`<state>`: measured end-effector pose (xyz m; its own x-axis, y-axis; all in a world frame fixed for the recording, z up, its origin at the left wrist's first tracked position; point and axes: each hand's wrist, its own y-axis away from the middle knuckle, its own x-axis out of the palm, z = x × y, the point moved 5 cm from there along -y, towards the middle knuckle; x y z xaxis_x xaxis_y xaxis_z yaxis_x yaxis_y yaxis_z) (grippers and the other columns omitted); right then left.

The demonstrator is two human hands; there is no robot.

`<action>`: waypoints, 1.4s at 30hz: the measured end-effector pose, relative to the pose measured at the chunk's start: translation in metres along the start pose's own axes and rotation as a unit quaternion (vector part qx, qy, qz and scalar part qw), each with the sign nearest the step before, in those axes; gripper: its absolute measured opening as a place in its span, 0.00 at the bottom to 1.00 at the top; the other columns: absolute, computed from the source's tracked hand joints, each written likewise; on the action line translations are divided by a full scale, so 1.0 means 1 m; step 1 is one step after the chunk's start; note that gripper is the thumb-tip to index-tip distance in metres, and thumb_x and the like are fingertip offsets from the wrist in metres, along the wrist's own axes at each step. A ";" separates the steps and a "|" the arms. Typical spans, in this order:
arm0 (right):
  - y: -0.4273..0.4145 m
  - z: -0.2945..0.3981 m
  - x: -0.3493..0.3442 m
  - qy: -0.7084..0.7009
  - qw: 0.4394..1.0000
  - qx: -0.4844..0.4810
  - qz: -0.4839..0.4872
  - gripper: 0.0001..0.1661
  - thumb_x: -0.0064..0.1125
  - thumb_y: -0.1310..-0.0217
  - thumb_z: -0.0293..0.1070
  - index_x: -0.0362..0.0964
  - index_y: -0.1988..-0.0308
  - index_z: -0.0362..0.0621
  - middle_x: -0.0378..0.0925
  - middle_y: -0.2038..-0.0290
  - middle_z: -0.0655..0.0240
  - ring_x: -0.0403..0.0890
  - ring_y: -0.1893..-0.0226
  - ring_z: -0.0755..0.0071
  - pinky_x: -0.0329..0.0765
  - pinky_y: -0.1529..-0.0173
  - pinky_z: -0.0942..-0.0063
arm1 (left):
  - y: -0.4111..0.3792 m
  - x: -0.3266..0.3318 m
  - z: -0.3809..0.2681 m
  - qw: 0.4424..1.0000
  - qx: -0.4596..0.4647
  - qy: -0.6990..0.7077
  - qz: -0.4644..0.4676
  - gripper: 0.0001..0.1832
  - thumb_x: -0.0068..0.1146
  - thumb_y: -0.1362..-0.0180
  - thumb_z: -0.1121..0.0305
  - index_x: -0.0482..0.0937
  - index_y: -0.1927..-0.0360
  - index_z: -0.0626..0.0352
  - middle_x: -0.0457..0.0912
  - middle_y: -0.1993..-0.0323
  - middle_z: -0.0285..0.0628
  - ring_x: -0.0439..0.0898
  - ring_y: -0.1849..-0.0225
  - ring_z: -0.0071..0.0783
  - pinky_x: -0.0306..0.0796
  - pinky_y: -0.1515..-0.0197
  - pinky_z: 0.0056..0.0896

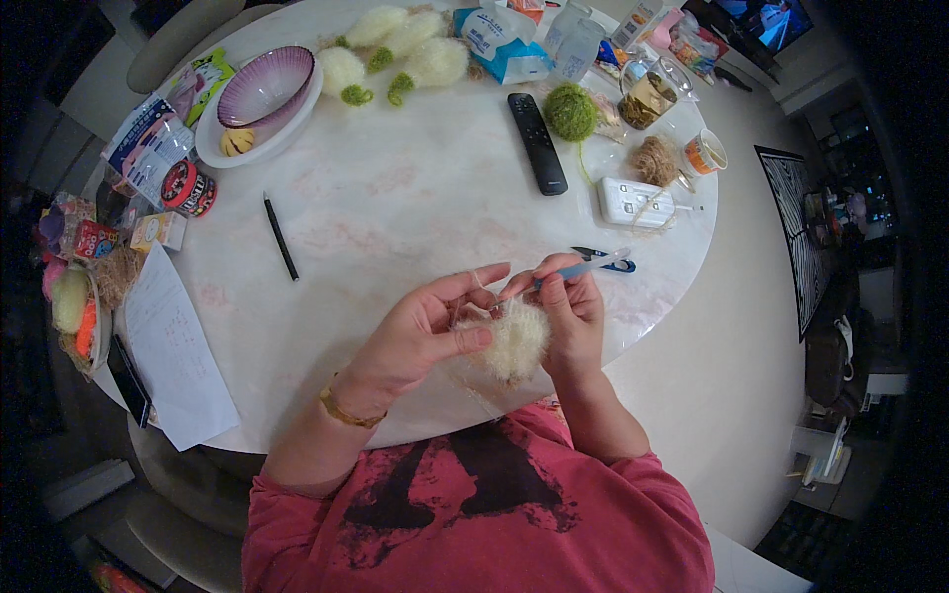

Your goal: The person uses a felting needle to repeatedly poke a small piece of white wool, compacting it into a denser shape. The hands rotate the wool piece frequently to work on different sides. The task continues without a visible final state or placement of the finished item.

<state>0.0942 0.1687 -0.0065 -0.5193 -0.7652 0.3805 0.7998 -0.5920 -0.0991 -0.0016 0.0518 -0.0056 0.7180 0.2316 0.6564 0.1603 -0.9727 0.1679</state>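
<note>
Between my hands, over the near edge of the table, is a fluffy cream crocheted piece [517,342]. My left hand [437,322] grips its left side with the thumb, and yarn runs over the raised index finger. In my right hand [571,311] is a crochet hook with a blue handle [574,271], its tip at the top of the piece. Thread snips [621,263] lie on the table just behind the right hand. Several finished-looking cream pieces with green ends [437,63] rest at the far side, and a green yarn ball [570,112] sits at the far right.
A black remote [537,144], a white power strip [635,202], a brown yarn ball [654,160], a paper cup [704,153] and a glass teapot [649,100] stand right. Leftward are a pen [280,237], a written sheet [174,356], a white bowl [259,156] and snack packs.
</note>
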 end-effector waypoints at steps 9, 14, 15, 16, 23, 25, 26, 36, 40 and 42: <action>0.000 -0.003 -0.001 -0.042 0.998 0.006 -0.043 0.08 0.49 0.33 0.34 0.67 0.59 0.42 0.79 0.66 0.60 0.72 0.70 0.80 0.68 0.64 0.83 | 0.002 0.008 0.003 0.997 0.034 -0.063 -0.034 0.39 0.65 0.52 0.78 0.61 0.35 0.63 0.75 0.52 0.33 0.73 0.52 0.20 0.70 0.49 0.22; -0.002 -0.003 0.002 -0.069 0.998 0.005 -0.015 0.08 0.46 0.31 0.35 0.65 0.58 0.42 0.77 0.66 0.54 0.77 0.68 0.70 0.75 0.65 0.78 | 0.003 0.001 0.003 0.998 0.019 -0.044 -0.037 0.34 0.61 0.49 0.79 0.63 0.37 0.65 0.78 0.56 0.35 0.77 0.56 0.21 0.72 0.51 0.24; -0.003 -0.003 0.002 -0.070 0.997 0.003 -0.009 0.09 0.45 0.31 0.35 0.64 0.58 0.42 0.76 0.67 0.52 0.79 0.66 0.66 0.77 0.64 0.76 | 0.003 0.000 0.003 0.999 0.017 -0.030 -0.034 0.33 0.60 0.48 0.79 0.63 0.37 0.65 0.78 0.57 0.36 0.77 0.56 0.22 0.72 0.51 0.24; -0.003 -0.003 0.002 -0.077 0.997 0.003 -0.010 0.09 0.45 0.31 0.35 0.64 0.58 0.42 0.76 0.67 0.52 0.79 0.67 0.66 0.77 0.64 0.76 | 0.003 -0.001 0.003 0.999 0.011 -0.018 -0.033 0.32 0.59 0.48 0.80 0.64 0.37 0.66 0.79 0.58 0.36 0.78 0.57 0.22 0.72 0.51 0.24; -0.004 -0.004 0.002 -0.147 0.989 0.003 0.024 0.08 0.46 0.32 0.34 0.65 0.57 0.41 0.78 0.65 0.52 0.79 0.65 0.67 0.77 0.63 0.75 | 0.004 0.001 0.000 0.999 -0.002 0.034 -0.008 0.30 0.55 0.44 0.80 0.62 0.36 0.65 0.80 0.58 0.38 0.79 0.56 0.23 0.73 0.51 0.24; -0.004 -0.004 0.001 -0.148 0.989 -0.004 0.027 0.08 0.46 0.32 0.34 0.65 0.57 0.41 0.78 0.64 0.52 0.80 0.64 0.66 0.78 0.63 0.74 | 0.004 0.002 -0.002 1.000 -0.011 0.018 0.001 0.28 0.51 0.41 0.81 0.62 0.36 0.63 0.79 0.56 0.38 0.78 0.57 0.19 0.73 0.52 0.20; -0.004 -0.005 0.000 -0.145 0.989 -0.008 0.020 0.08 0.46 0.32 0.34 0.65 0.57 0.41 0.77 0.64 0.51 0.80 0.64 0.65 0.78 0.63 0.74 | 0.005 0.002 -0.003 1.000 -0.009 0.018 0.000 0.28 0.51 0.41 0.81 0.62 0.36 0.63 0.79 0.56 0.38 0.78 0.57 0.19 0.73 0.52 0.20; -0.005 -0.010 -0.003 -0.178 0.984 0.004 0.021 0.09 0.47 0.32 0.35 0.65 0.57 0.41 0.77 0.65 0.50 0.80 0.65 0.64 0.79 0.63 0.73 | 0.004 0.000 -0.006 1.000 -0.012 -0.016 -0.023 0.27 0.52 0.41 0.80 0.63 0.36 0.63 0.79 0.57 0.37 0.78 0.59 0.17 0.72 0.54 0.18; -0.006 -0.011 -0.004 -0.159 0.987 -0.004 0.004 0.09 0.46 0.31 0.35 0.65 0.57 0.41 0.77 0.64 0.50 0.80 0.65 0.65 0.78 0.64 0.74 | 0.003 -0.002 -0.005 0.999 0.006 -0.027 -0.035 0.27 0.52 0.41 0.80 0.64 0.37 0.63 0.79 0.58 0.35 0.77 0.61 0.16 0.72 0.56 0.17; -0.006 -0.012 -0.004 -0.159 0.987 -0.003 0.004 0.09 0.46 0.31 0.34 0.65 0.57 0.41 0.77 0.64 0.50 0.80 0.65 0.64 0.78 0.63 0.74 | 0.002 -0.003 -0.004 0.999 0.008 -0.021 -0.046 0.26 0.52 0.41 0.81 0.65 0.37 0.63 0.79 0.58 0.35 0.77 0.60 0.16 0.71 0.56 0.17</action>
<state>0.0881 0.1724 -0.0187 -0.3914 -0.6531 0.6483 0.8012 -0.5884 -0.1090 -0.0060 0.0487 -0.0044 0.7278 0.3203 0.6064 0.2381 -0.9472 0.2146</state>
